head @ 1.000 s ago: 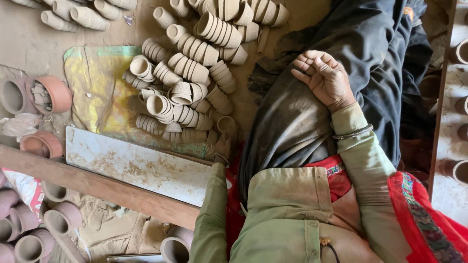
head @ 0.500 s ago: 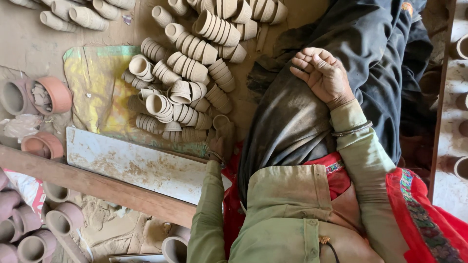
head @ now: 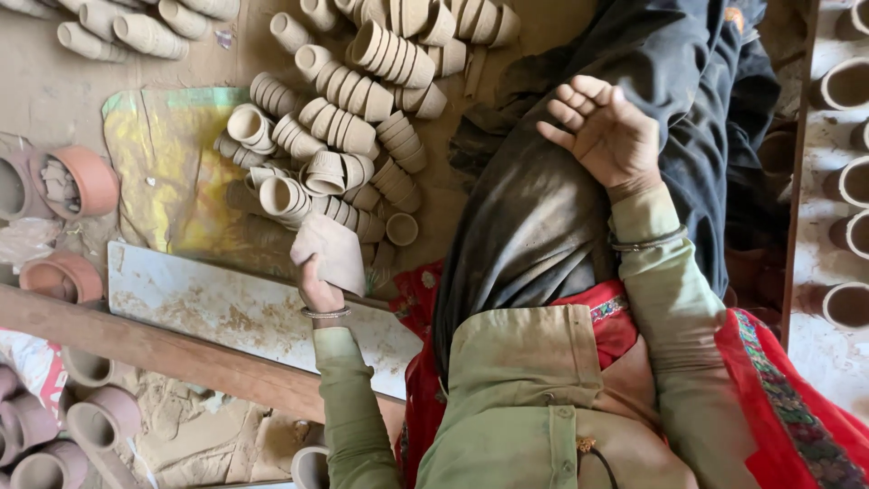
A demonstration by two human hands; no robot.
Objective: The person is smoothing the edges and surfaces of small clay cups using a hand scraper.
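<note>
My left hand is raised above the pale board and grips a small clay-stained cloth. Right in front of it lies a heap of unfired clay cups, many nested in stacks on their sides. My right hand rests palm up on my dark-clothed knee, fingers loosely spread and holding nothing. A bangle sits on each wrist.
A yellow-green plastic sheet lies under the cups' left side. Terracotta pots stand at far left and lower left. A wooden plank crosses below the board. More cups stand on a ledge at right.
My left hand, hidden before, has come up into view holding the cloth near the cups. My right hand has barely moved on the knee.
</note>
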